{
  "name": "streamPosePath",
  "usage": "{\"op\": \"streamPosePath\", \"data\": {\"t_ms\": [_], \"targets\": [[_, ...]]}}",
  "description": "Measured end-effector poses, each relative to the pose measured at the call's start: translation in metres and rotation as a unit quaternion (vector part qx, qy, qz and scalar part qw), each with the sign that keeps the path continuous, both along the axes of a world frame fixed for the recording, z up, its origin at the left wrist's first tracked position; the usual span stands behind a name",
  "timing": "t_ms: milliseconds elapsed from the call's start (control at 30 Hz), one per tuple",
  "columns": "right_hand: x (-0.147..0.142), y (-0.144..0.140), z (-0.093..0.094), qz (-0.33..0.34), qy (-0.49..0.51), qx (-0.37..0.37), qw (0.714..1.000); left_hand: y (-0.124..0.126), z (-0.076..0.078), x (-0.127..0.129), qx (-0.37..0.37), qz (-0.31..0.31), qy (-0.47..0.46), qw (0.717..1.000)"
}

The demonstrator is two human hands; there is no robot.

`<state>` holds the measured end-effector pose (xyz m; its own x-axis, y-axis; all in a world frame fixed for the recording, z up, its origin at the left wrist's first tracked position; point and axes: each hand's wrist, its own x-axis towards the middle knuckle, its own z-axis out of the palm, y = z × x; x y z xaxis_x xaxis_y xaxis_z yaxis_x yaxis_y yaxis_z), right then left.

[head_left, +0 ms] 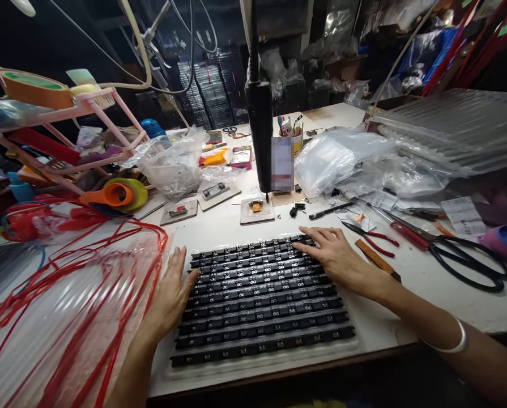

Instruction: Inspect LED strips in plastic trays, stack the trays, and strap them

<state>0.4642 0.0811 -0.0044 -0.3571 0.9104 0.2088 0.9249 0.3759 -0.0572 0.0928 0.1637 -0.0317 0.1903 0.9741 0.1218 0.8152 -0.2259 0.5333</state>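
Observation:
A clear plastic tray point(259, 362) lies near the table's front edge, filled with rows of small black parts point(261, 294) that carry white markings. My left hand point(173, 292) rests along the tray's left side, fingers stretched out, thumb at the ends of the rows. At the far right corner, my right hand point(332, 255) lies over the upper rows with its fingers spread. Whatever is under its fingertips is hidden. A black hanging electric screwdriver point(260, 136) points down behind the tray, close to a small fixture block point(257, 210) with an orange-brown piece on it.
Red-handled pliers point(374, 237), large black scissors point(461, 255) and a brown strip point(376, 259) lie right of my right hand. Red plastic strapping point(121, 317) sprawls over clear trays at left. Plastic bags point(342, 153) and a pink rack point(104, 113) stand farther back.

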Motion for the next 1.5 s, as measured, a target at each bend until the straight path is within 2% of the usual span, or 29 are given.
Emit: {"op": "streamPosePath", "data": {"t_ms": [100,167,267,400,533,633,767,900,1000,1100,1267,1367,1433,1500], "targets": [[0.005,0.001,-0.01,0.006,0.041,0.024,0.999,0.006,-0.017,0.001,-0.02,-0.02,0.027,0.999],[0.013,0.001,-0.014,-0.027,0.088,0.049,0.995,0.004,-0.023,0.0,-0.02,-0.041,0.048,0.998],[0.029,0.004,-0.018,-0.097,0.151,0.069,0.981,0.0,-0.024,-0.002,-0.026,-0.067,0.059,0.996],[0.04,0.008,-0.019,-0.167,0.239,0.002,0.956,0.0,-0.022,-0.004,-0.026,-0.045,0.009,0.999],[0.03,0.003,-0.012,-0.167,0.293,-0.061,0.94,0.0,-0.022,-0.006,-0.043,-0.016,-0.064,0.997],[0.02,-0.001,-0.008,-0.146,0.289,-0.046,0.945,-0.002,-0.02,-0.006,-0.074,0.007,-0.115,0.991],[0.017,-0.002,-0.011,-0.128,0.273,-0.017,0.953,-0.005,-0.016,-0.003,-0.083,0.012,-0.143,0.986],[0.019,-0.001,-0.016,-0.091,0.273,-0.032,0.957,-0.007,-0.01,0.0,-0.092,0.026,-0.169,0.981],[0.017,-0.001,-0.017,-0.095,0.28,-0.046,0.954,-0.008,-0.007,0.001,-0.097,0.043,-0.191,0.976],[0.015,0.0,-0.017,-0.116,0.278,-0.044,0.953,-0.008,-0.007,0.001,-0.094,0.042,-0.187,0.977],[0.017,0.001,-0.021,-0.107,0.266,-0.024,0.958,-0.01,-0.004,-0.003,-0.102,0.028,-0.157,0.982],[0.027,0.004,-0.019,-0.135,0.248,0.003,0.959,-0.023,-0.003,-0.009,-0.087,0.026,-0.129,0.987],[0.037,0.007,-0.013,-0.188,0.195,0.003,0.963,-0.037,-0.004,-0.014,-0.081,0.028,-0.12,0.989],[0.049,0.008,-0.003,-0.254,0.126,-0.026,0.959,-0.054,-0.005,-0.018,-0.085,0.034,-0.123,0.988]]}}
